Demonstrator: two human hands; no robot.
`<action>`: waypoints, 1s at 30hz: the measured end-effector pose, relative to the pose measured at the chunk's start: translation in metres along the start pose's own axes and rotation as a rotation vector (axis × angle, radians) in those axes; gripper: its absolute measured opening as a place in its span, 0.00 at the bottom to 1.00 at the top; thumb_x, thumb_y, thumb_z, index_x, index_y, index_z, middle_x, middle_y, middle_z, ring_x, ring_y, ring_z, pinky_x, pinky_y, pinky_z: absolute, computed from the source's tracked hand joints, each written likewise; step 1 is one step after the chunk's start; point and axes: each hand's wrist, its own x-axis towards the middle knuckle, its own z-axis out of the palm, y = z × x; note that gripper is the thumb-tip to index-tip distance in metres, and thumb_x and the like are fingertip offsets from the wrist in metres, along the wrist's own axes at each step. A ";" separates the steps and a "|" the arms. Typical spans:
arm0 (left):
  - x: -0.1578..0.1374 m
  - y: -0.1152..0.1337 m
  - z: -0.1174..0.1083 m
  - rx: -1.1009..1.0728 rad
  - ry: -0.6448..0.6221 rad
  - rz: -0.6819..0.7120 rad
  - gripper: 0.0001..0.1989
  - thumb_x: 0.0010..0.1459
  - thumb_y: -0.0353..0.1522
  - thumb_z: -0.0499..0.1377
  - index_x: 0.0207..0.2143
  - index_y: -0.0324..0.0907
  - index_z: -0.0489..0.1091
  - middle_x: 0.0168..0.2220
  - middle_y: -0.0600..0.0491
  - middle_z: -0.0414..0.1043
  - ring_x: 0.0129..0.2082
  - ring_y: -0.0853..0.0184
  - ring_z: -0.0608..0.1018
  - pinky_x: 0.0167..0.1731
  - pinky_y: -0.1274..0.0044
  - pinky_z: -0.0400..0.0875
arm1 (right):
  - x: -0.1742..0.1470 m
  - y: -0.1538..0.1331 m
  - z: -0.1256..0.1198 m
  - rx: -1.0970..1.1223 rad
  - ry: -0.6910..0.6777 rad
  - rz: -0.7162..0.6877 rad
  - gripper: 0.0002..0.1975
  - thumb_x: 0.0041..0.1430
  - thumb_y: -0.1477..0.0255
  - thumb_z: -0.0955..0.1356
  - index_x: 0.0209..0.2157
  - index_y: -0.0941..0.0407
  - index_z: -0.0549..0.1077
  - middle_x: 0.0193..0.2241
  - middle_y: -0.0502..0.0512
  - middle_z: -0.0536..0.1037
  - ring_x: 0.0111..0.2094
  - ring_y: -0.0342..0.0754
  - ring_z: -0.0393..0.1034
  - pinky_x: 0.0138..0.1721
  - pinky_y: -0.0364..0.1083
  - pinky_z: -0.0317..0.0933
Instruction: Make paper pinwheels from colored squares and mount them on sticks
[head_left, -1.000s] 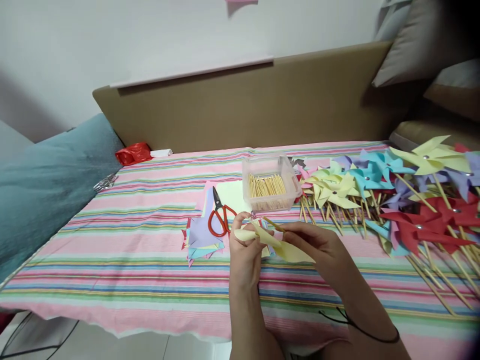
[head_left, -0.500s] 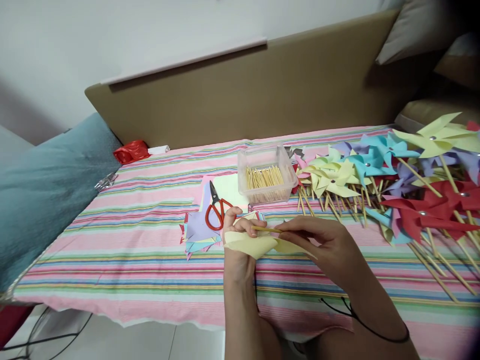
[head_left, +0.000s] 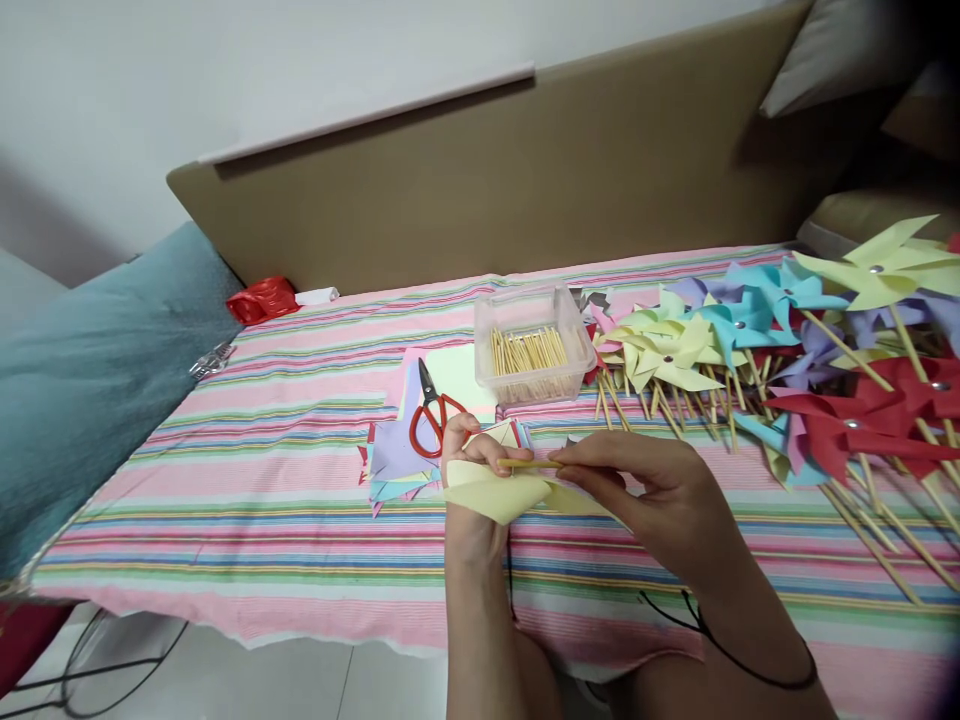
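A pale yellow paper pinwheel (head_left: 501, 494) is gripped in my left hand (head_left: 474, 450), its folded blades covering the palm. Between the thumb and fingers of my right hand (head_left: 652, 475) is a thin wooden stick (head_left: 529, 463), lying level just above the paper. The stick's left end reaches the fingertips of my left hand; whether it is joined to the paper I cannot tell. Red-handled scissors (head_left: 430, 410) lie right behind my left hand, on loose paper sheets (head_left: 461, 375). Cut coloured paper pieces (head_left: 401, 450) are piled to the left of them.
A clear plastic box (head_left: 534, 388) of short wooden sticks stands behind my hands. Finished pinwheels (head_left: 671, 358) in several colours are heaped at the right. A red bag (head_left: 262, 300) sits at the back left. The striped cloth (head_left: 247, 540) ends at a front edge above the tiled floor.
The yellow paper has tilted slightly and shifted a little left with my left hand. Both hands keep their hold; the view has moved slightly.
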 end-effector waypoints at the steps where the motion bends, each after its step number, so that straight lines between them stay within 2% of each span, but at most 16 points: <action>1: 0.000 0.000 0.000 -0.005 0.001 -0.001 0.23 0.37 0.37 0.72 0.33 0.45 0.65 0.14 0.65 0.63 0.24 0.69 0.80 0.28 0.82 0.74 | 0.000 0.000 0.000 0.001 0.003 0.001 0.07 0.55 0.75 0.70 0.34 0.50 0.79 0.29 0.50 0.81 0.27 0.43 0.73 0.24 0.41 0.64; 8: 0.001 0.000 -0.001 -0.009 0.021 -0.023 0.26 0.35 0.40 0.73 0.33 0.46 0.62 0.13 0.66 0.61 0.24 0.67 0.79 0.29 0.79 0.74 | 0.000 0.000 0.000 0.014 0.011 -0.003 0.06 0.55 0.75 0.70 0.34 0.50 0.79 0.29 0.50 0.81 0.28 0.45 0.74 0.28 0.43 0.68; 13: -0.001 0.000 -0.001 -0.008 -0.005 -0.017 0.27 0.33 0.38 0.74 0.34 0.45 0.64 0.14 0.66 0.63 0.25 0.69 0.80 0.31 0.80 0.74 | -0.001 0.002 0.001 0.020 0.012 -0.011 0.07 0.54 0.75 0.71 0.34 0.50 0.79 0.30 0.49 0.81 0.30 0.45 0.75 0.31 0.43 0.69; 19: -0.002 0.000 -0.001 0.026 0.020 -0.025 0.29 0.31 0.37 0.74 0.34 0.46 0.62 0.15 0.66 0.62 0.24 0.69 0.79 0.28 0.81 0.72 | -0.002 0.002 0.000 0.025 0.014 0.037 0.08 0.55 0.73 0.71 0.34 0.46 0.80 0.30 0.50 0.81 0.30 0.50 0.75 0.31 0.49 0.71; 26: 0.000 0.000 0.000 0.043 0.014 0.002 0.29 0.31 0.35 0.74 0.34 0.46 0.61 0.15 0.67 0.63 0.25 0.68 0.80 0.30 0.80 0.74 | -0.002 0.002 0.001 0.041 0.042 0.040 0.10 0.54 0.74 0.71 0.34 0.44 0.80 0.31 0.49 0.81 0.31 0.50 0.75 0.33 0.49 0.71; 30: 0.000 0.000 -0.001 0.052 0.003 0.016 0.31 0.29 0.36 0.75 0.34 0.47 0.61 0.15 0.67 0.64 0.25 0.68 0.80 0.29 0.80 0.74 | -0.002 0.002 0.001 0.033 0.053 0.004 0.08 0.54 0.75 0.71 0.34 0.47 0.80 0.30 0.49 0.81 0.30 0.48 0.75 0.32 0.48 0.71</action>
